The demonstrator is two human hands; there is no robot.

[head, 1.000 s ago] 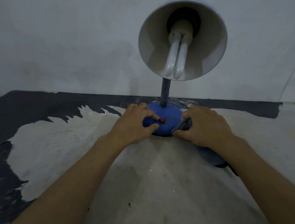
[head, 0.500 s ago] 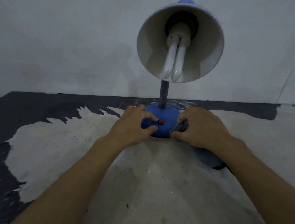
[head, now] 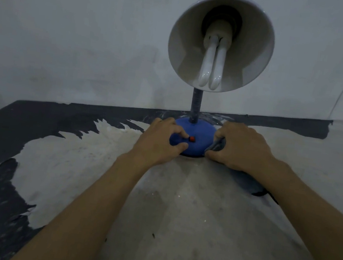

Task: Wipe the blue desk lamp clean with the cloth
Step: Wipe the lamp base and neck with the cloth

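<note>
Presently the blue desk lamp (head: 192, 139) on the tabletop (head: 197, 221) is steadied by left hand (head: 159, 143) fingers curled round its base; the cloth (head: 216, 146), gripped in the right hand (head: 240, 148), is pressed there, so shade and neck seemingly remain unwiped.

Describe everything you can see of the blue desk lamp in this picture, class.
The blue desk lamp stands upright near the wall: a round domed base with a small red switch, a dark ribbed neck, and a pale-lined shade facing the camera with an unlit white tube bulb. The left hand grips the base; the right hand presses a dark cloth against it.
</note>
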